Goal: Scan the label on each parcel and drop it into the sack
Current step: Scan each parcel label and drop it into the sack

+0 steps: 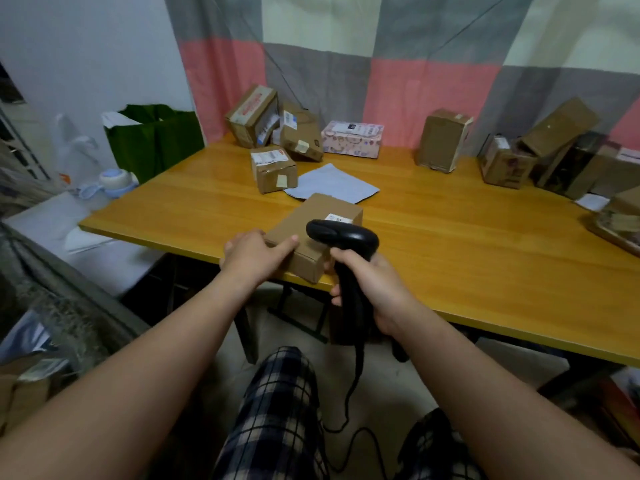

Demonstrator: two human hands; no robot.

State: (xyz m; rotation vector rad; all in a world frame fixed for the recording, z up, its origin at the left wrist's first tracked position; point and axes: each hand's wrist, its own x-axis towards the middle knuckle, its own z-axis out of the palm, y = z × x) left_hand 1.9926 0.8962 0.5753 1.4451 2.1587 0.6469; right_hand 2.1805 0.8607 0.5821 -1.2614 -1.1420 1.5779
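A flat brown cardboard parcel [304, 230] lies at the near edge of the wooden table [450, 244], with a small white label [338, 217] at its far right corner. My left hand [254, 252] grips the parcel's near left corner. My right hand [367, 292] is closed around the handle of a black corded barcode scanner [341, 237], whose head hovers over the parcel next to the label. A green sack [156, 140] stands open beyond the table's far left corner.
Several more cardboard parcels [273, 168] cluster at the back of the table, plus a pink patterned box [351, 138] and a grey mailer [332, 185]. Further boxes [505, 164] pile at the right. A checked curtain hangs behind. The scanner cable trails down past my legs.
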